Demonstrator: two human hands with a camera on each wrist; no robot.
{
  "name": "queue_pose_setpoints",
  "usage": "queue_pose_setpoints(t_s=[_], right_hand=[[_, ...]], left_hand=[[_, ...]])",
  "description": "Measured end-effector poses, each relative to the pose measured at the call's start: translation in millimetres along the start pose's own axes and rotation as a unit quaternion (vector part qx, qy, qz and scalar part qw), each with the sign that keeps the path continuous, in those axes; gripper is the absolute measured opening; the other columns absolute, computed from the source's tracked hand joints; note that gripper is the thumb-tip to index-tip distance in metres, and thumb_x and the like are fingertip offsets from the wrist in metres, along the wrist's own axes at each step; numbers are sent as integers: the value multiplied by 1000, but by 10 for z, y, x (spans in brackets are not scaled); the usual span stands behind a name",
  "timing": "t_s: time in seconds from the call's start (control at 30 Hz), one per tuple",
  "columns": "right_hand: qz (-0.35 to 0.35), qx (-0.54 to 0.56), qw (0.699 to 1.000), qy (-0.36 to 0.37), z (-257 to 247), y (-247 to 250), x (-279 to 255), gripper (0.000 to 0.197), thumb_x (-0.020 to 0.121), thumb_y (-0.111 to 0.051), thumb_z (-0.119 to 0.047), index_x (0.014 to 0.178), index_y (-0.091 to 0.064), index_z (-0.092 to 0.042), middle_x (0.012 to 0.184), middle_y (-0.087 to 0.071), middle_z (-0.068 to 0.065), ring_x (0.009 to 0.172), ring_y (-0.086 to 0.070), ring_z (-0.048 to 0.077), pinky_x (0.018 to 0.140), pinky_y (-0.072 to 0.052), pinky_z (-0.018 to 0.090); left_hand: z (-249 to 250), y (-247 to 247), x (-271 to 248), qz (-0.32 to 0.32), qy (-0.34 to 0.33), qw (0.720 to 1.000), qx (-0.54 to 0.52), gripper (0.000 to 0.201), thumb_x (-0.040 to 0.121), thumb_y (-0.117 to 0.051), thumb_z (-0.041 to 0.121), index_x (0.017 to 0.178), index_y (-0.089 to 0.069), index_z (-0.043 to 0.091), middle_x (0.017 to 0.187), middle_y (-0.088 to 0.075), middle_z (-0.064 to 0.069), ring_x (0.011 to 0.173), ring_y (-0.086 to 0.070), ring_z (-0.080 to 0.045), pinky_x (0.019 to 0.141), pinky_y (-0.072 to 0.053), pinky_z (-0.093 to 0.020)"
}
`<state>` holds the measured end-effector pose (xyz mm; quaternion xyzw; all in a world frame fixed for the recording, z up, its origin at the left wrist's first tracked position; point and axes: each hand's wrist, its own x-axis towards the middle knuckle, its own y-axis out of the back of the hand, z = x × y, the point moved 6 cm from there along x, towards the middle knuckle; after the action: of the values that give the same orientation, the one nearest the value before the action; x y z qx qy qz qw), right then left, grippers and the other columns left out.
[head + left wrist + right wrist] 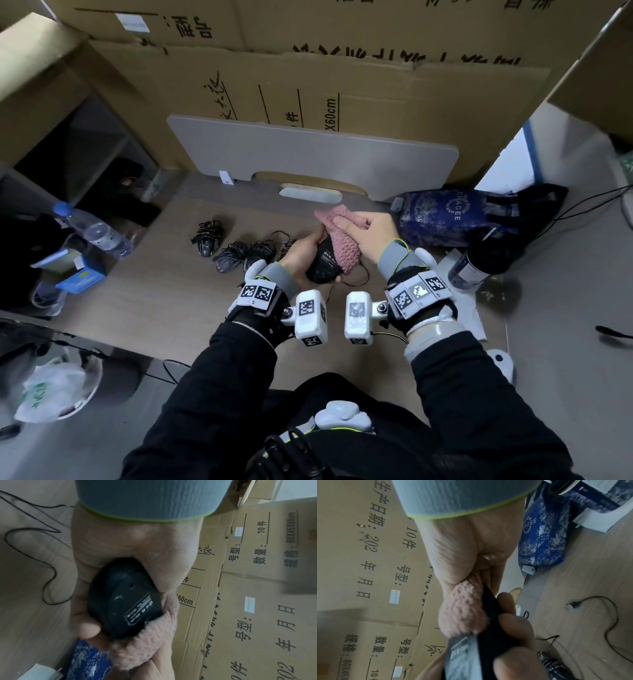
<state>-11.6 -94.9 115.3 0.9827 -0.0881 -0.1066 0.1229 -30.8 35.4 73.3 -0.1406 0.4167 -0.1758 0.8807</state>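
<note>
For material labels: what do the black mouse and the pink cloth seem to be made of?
The black mouse: probably hard plastic, matte with slight sheen; moulded seams and printed label show on its underside. The pink cloth: likely soft fleece or microfibre; nubby, fluffy pile, bending around the mouse.
</note>
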Motion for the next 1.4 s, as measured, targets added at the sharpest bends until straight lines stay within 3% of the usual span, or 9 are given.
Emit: queue_pose_setpoints(t_s=[0.1,0.3,0.4,0.63,0.8,0.9,1.03,1.3,1.4], right_hand=[[48,-7,999,-7,85,112,27,21,88,-71,-23,96,-75,-4,94,-74,19,78,-60,14,71,-48,25],[88,-3,996,12,98,240,7,22,91,-67,-37,100,-74,-18,87,-68,-3,74,-61,4,68,-44,18],[106,-49,993,16,139,268,54,29,89,-68,-42,105,-75,-18,105,-66,10,91,-62,16,83,-45,21],[54,5,997,62,10,197,-71,30,77,-80,-13,106,-71,-15,95,-68,-4,77,-58,2,72,-45,9],[14,23,999,20,50,34,-36,16,67,-89,-20,76,-76,-19,75,-71,-2,69,-61,9,75,-54,32],[-37,12,999,3,89,-30,-12,20,62,-90,-28,71,-74,-20,77,-74,0,71,-62,9,77,-56,36],[-91,11,996,11,75,-115,-76,27,64,-91,-16,82,-72,-13,83,-70,-6,76,-59,3,78,-47,23],[17,-13,1000,8,153,86,-38,21,70,-87,-21,73,-67,-25,78,-70,-5,73,-60,12,79,-52,34],[30,47,998,32,67,90,-113,14,74,-84,-21,82,-73,-23,80,-72,-5,75,-62,9,79,-53,31]], left_hand=[[-55,-47,2,-25,7,1000,18,80,101,-23,66,118,-59,-3,94,-69,-25,66,-66,-31,50,-54,-31],[81,-51,-6,-18,-10,999,-32,60,100,-38,62,111,-65,10,95,-70,-13,79,-68,-27,69,-57,-35],[90,-24,-14,-16,-29,999,-33,51,101,-42,56,116,-64,12,100,-67,-11,80,-66,-24,73,-53,-34],[129,-32,3,-29,-75,992,-98,45,108,-31,35,122,-62,6,113,-71,-15,94,-73,-24,77,-58,-33],[147,58,114,-7,-104,982,-157,61,108,-24,48,143,-50,5,144,-55,-20,132,-55,-32,109,-43,-46],[201,182,202,26,-121,974,-188,69,106,-29,54,142,-49,-2,141,-55,-27,129,-56,-37,102,-48,-49],[191,298,276,60,-112,962,-241,78,101,-38,59,145,-40,-5,141,-51,-31,129,-54,-43,100,-49,-55],[258,291,189,72,-142,963,-217,61,105,-38,50,143,-45,3,137,-58,-26,126,-59,-36,93,-54,-52],[348,338,196,107,-173,963,-179,62,104,-42,49,139,-48,-2,134,-60,-26,122,-61,-38,104,-48,-56]])
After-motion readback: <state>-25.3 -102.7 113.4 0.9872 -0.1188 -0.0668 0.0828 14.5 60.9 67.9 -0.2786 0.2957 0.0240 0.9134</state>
